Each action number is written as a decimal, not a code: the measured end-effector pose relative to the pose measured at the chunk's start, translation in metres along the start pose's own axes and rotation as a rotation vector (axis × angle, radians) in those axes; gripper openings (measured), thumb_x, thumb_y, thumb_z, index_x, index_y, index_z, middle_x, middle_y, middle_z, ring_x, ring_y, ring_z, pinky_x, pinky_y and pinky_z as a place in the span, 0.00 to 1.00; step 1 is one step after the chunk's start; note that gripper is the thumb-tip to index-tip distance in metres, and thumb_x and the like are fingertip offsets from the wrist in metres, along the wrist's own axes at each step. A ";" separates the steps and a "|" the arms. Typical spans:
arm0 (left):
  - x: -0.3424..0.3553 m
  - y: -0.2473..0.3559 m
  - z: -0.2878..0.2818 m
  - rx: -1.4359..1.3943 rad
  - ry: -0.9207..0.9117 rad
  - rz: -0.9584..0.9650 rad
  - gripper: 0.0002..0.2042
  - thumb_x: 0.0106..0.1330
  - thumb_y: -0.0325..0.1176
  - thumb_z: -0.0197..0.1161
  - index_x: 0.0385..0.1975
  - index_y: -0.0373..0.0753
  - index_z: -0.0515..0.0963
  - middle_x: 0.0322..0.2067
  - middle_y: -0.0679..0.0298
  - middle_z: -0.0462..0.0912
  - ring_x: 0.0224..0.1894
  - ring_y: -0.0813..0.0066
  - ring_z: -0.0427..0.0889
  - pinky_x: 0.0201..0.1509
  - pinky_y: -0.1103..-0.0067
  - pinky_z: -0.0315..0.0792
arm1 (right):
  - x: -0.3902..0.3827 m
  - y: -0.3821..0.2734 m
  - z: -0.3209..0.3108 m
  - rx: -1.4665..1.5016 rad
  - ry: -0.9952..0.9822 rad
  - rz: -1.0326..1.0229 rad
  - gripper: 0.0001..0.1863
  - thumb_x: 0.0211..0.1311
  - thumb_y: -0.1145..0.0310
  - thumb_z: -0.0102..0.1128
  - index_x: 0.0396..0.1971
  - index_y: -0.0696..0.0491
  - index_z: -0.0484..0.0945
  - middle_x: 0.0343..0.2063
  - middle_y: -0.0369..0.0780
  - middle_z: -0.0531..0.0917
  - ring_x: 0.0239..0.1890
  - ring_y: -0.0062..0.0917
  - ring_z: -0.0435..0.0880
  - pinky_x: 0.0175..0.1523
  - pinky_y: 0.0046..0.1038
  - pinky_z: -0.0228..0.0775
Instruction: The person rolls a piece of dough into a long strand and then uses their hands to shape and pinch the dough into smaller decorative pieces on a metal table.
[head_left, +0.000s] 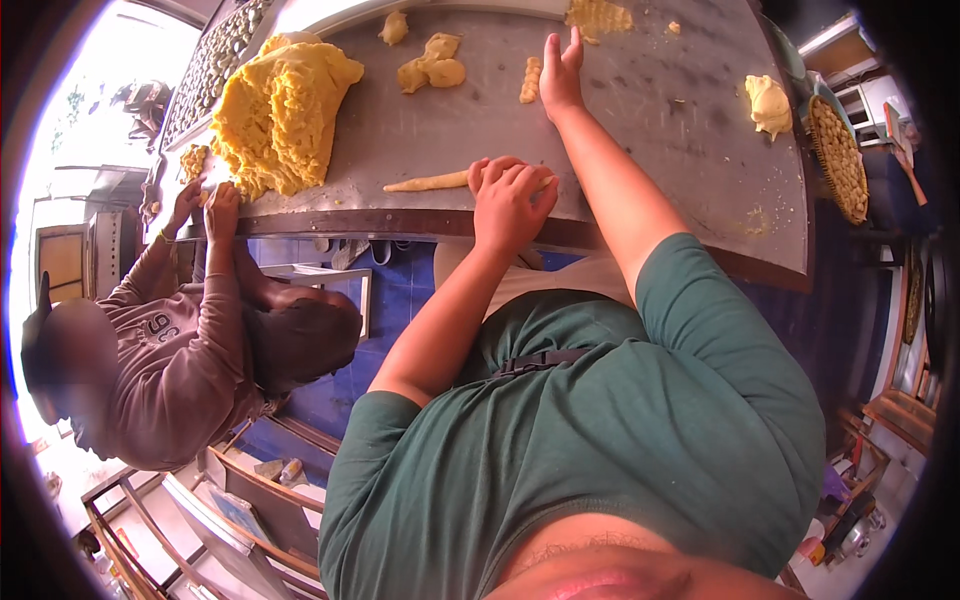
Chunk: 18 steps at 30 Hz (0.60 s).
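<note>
My left hand (510, 205) curls its fingers over a long, tapered dough rope (425, 183) near the front edge of the metal worktop (680, 170). Part of the rope is hidden beneath it. Higher up, my right hand (560, 80) is held with fingers extended and nothing visible in them, just right of a small braided dough piece (529, 82). Small dough lumps (430, 68) lie beyond the rope, and a large yellow dough mound (275, 115) sits to the left. Another lump (768, 105) is at the right.
A co-worker (160, 360) sits at the left, both hands (220, 210) at small dough pieces by the worktop edge. A tray of small pieces (210, 60) is at upper left, a round tray (840, 155) at right. Wooden racks (250, 480) stand at lower left.
</note>
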<state>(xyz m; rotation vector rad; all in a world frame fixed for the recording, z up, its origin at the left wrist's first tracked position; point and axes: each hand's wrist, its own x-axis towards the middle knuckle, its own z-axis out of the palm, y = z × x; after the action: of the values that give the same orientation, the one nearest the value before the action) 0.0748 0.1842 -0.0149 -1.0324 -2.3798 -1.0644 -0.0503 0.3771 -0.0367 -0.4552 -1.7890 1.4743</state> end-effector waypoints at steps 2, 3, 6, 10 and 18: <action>0.000 0.000 0.001 -0.028 -0.004 -0.011 0.05 0.61 0.40 0.71 0.32 0.49 0.85 0.32 0.69 0.86 0.49 0.71 0.80 0.66 0.62 0.60 | -0.001 0.000 0.011 0.014 -0.043 0.005 0.50 0.74 0.34 0.42 0.76 0.63 0.44 0.76 0.57 0.47 0.79 0.47 0.45 0.80 0.43 0.39; -0.001 -0.001 0.000 -0.024 0.000 -0.020 0.05 0.61 0.40 0.71 0.32 0.49 0.85 0.32 0.69 0.86 0.49 0.71 0.80 0.66 0.62 0.60 | -0.002 -0.001 0.017 0.027 -0.076 0.010 0.50 0.74 0.33 0.41 0.76 0.62 0.44 0.76 0.57 0.47 0.79 0.47 0.45 0.80 0.43 0.39; 0.002 0.001 0.003 -0.032 -0.001 -0.008 0.05 0.61 0.40 0.71 0.31 0.49 0.85 0.31 0.69 0.86 0.49 0.71 0.80 0.66 0.62 0.60 | 0.009 0.016 0.022 0.041 -0.045 0.007 0.50 0.74 0.33 0.41 0.75 0.62 0.45 0.76 0.56 0.46 0.79 0.45 0.45 0.80 0.41 0.39; 0.002 0.000 -0.002 -0.034 -0.018 -0.019 0.05 0.60 0.39 0.72 0.33 0.49 0.85 0.33 0.69 0.87 0.49 0.69 0.80 0.66 0.61 0.60 | 0.006 0.027 0.015 0.213 -0.073 0.055 0.48 0.75 0.35 0.42 0.77 0.57 0.42 0.77 0.53 0.46 0.80 0.41 0.44 0.80 0.39 0.38; -0.002 -0.005 -0.003 -0.023 -0.043 -0.028 0.06 0.63 0.41 0.69 0.36 0.49 0.85 0.35 0.69 0.86 0.50 0.69 0.79 0.66 0.61 0.60 | -0.005 -0.011 0.019 0.410 -0.240 0.226 0.47 0.74 0.34 0.43 0.78 0.50 0.40 0.78 0.49 0.47 0.80 0.35 0.47 0.80 0.35 0.37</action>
<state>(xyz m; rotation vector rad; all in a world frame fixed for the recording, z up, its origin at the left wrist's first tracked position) 0.0723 0.1790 -0.0160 -1.0429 -2.4277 -1.0918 -0.0590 0.3584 -0.0292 -0.2850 -1.5874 2.0719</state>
